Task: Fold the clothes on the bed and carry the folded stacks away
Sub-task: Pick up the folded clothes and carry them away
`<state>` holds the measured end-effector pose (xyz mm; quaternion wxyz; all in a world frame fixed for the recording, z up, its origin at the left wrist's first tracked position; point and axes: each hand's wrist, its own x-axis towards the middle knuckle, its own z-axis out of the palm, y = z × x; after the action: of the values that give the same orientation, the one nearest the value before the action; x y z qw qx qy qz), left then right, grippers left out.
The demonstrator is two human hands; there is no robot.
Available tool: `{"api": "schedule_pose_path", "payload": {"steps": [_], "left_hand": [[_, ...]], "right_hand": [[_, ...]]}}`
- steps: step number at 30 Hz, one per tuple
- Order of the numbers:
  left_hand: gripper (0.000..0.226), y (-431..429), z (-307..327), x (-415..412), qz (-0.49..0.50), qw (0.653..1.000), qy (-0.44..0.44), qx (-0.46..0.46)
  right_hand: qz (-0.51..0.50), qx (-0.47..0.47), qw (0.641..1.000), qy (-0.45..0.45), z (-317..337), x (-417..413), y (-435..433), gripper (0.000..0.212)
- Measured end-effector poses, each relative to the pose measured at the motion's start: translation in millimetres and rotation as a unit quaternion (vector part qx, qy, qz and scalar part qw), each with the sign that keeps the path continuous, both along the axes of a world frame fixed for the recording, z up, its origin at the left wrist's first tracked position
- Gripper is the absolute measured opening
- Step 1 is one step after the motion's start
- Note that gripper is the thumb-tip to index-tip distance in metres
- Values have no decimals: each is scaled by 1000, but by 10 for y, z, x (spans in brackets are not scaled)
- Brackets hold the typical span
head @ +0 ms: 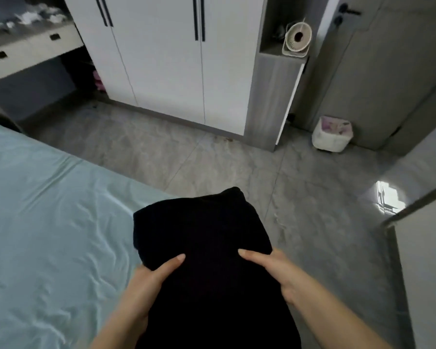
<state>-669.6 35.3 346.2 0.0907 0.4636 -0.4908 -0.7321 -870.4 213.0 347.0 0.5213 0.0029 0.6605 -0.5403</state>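
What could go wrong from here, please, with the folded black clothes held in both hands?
The left hand and right hand grip only the near end of the black clothes, so the far end may droop and unfold. The wardrobe doors look closed, and both hands are occupied.

Looks forward and down from the wearer's head through one wide-angle lens, tilted steeply enough to take in the floor point(212, 159) across the middle. Sits very near the left hand point(149, 280) and right hand point(277, 270) at 6 o'clock, both holding the folded black clothes point(202, 235). Faces the white wardrobe point(161, 59) farther off at 12 o'clock, with the bed point(35, 210) at 8 o'clock and a small bin point(332, 133) at 2 o'clock.
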Motion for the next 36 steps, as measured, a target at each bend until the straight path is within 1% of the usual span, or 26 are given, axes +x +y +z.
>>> {"api": "schedule_pose_path", "payload": {"steps": [4,9,11,14,16,20,22,27,32,36], "left_hand": [[81,474,112,-763,-49,999,-2,-6],[75,870,248,-1642,-108,994,8,2],[70,932,284,-1947,-118,993,11,7],[64,897,305,-2367,-133,991,16,16],[65,797,304,-2655,-148,989,17,18],[68,475,253,-3250,-171,985,1,15],[69,241,215,-3559,-180,983,8,18],[61,-401,317,-4248,-207,978,32,18],[65,-1013,414,-4778,-214,975,42,31],[55,-1333,474,-5134,-192,980,33,50]], "right_hand": [[-45,7,999,6,103,-568,619,55],[-100,11,994,40,267,-1207,1181,36],[-116,7,992,48,327,-1439,1283,32],[-130,0,990,49,379,-1759,1312,36],[-142,6,989,47,402,-1975,1287,40],[-151,8,987,60,422,-2437,1122,29],[-156,5,985,76,439,-2704,938,28],[-178,-24,978,107,549,-3293,280,37],[-170,-44,980,88,594,-3854,-297,44],[-155,-37,984,80,627,-4317,-696,45]]}}
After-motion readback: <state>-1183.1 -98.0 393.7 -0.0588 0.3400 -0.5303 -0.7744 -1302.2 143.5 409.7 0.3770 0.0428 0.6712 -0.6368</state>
